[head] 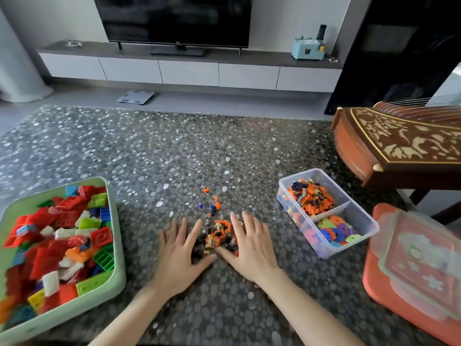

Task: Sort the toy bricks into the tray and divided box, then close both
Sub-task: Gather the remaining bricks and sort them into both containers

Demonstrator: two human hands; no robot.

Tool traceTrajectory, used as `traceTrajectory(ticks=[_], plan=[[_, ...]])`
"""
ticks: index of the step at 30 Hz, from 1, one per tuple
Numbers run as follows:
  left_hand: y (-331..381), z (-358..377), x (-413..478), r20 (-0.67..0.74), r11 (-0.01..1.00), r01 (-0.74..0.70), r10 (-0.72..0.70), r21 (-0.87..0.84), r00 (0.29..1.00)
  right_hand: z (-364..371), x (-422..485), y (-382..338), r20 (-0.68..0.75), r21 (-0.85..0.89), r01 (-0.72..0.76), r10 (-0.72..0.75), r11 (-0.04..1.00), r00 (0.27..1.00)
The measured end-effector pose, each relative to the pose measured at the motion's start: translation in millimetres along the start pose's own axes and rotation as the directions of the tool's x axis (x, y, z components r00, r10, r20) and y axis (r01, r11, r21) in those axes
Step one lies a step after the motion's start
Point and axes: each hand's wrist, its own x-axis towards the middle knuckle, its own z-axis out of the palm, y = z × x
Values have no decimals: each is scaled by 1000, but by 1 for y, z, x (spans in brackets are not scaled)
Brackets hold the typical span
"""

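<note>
A small heap of tiny orange, black and brown bricks [219,236] lies on the pebble-patterned mat. My left hand [180,255] rests flat on its left side and my right hand [249,248] on its right, fingers spread, thumbs nearly meeting below the heap. A few stray orange and blue pieces [212,204] lie just beyond. The green tray [119,245] at the left is full of large coloured bricks. The clear divided box [359,213] at the right holds small orange bricks in the far section and colourful gear discs in the near one.
A clear lid [421,260] lies on an orange-red lid [374,278] at the right edge. A carved wooden zither [399,141] stands behind the box. A TV cabinet [189,68] and a floor scale [136,96] are beyond the mat.
</note>
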Motion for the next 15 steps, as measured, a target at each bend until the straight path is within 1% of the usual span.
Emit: traceTrajectory(ticks=[2,4,6,9,11,15], plan=[[0,7,4,-2,995,-65,65,76,998,-2,10,2,-46,-87,3,-7,996,999],[1,7,11,25,997,-69,68,40,997,-6,17,2,-62,-148,-6,-3,989,998],[4,6,19,0,998,-58,58,5,998,-7,19,1,-37,-189,3,-10,982,999],[6,8,30,-146,995,-90,97,54,985,-7,16,-1,-57,-207,55,-68,977,996],[7,12,32,-232,992,-116,123,44,965,-5,14,-2,-73,-214,79,-96,974,993],[8,11,32,-281,987,-140,157,78,947,-3,13,-4,-119,-185,56,-79,981,990]])
